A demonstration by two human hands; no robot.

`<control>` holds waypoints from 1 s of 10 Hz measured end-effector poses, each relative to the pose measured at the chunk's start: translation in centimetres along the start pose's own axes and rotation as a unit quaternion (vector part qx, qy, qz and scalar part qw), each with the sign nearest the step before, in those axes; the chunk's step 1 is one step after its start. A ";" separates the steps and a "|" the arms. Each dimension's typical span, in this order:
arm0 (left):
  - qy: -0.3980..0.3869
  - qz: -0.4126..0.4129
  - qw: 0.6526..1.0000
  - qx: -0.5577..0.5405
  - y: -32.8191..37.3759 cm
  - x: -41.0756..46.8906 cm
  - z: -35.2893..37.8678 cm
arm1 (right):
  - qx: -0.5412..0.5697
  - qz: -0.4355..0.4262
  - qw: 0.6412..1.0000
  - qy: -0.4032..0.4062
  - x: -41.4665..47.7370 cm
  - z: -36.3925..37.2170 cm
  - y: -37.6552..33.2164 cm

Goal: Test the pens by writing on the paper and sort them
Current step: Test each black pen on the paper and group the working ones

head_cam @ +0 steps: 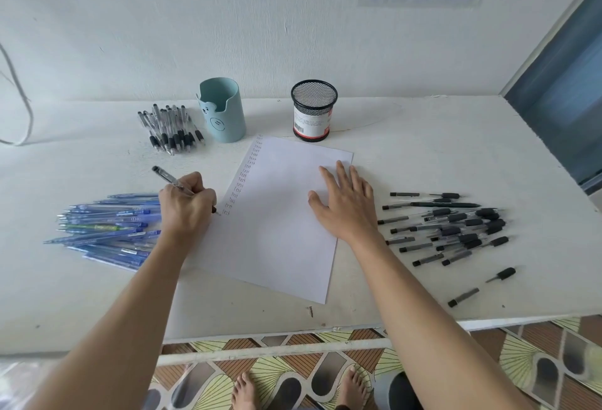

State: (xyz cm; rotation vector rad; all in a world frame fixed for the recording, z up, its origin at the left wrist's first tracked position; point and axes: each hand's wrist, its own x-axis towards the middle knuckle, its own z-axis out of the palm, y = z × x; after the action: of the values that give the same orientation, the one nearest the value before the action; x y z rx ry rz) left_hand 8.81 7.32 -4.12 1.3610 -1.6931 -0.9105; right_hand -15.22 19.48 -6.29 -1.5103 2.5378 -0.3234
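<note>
— Where's the clear-barrelled black pen (pixel 169 178)?
— Pinched in the left hand (pixel 187 206), tip at the left edge of the white paper sheet (pixel 277 240) on the white bench (pixel 423 155).
— And the right hand (pixel 345 204)?
— Fingers spread, flat on the sheet.

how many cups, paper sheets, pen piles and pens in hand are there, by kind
cups: 2 (teal cup, black mesh cup)
paper sheets: 1
pen piles: 3 (blue pile, far black pile, right black pile)
pen held in left hand: 1
total: 7
</note>
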 end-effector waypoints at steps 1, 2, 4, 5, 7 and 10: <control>-0.009 0.016 1.000 0.025 0.1 0.1 0.2 | -0.003 0.000 1.000 0.004 -0.1 0.1 0.0; -0.016 0.019 0.999 0.031 -0.6 0.4 0.3 | -0.002 0.002 1.000 -0.001 -0.1 0.1 0.0; -0.026 0.021 0.998 0.045 -1.0 0.6 0.3 | -0.003 0.002 1.000 -0.001 -0.1 0.2 0.0; -0.017 0.022 0.999 0.044 -1.0 0.7 0.3 | -0.003 0.003 1.000 -0.001 0.0 0.1 0.0; -0.034 0.044 0.998 0.040 -0.9 0.4 0.3 | -0.002 0.002 1.000 0.000 -0.1 0.2 0.0; -0.042 0.050 0.997 0.050 -0.9 0.5 0.4 | -0.005 0.002 1.000 0.001 -0.1 0.2 -0.1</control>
State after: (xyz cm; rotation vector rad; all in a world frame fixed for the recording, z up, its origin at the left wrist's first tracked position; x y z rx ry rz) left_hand 8.76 6.69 -5.05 1.3060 -1.8762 -0.8468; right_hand -15.09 19.47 -6.45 -1.5079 2.5475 -0.3127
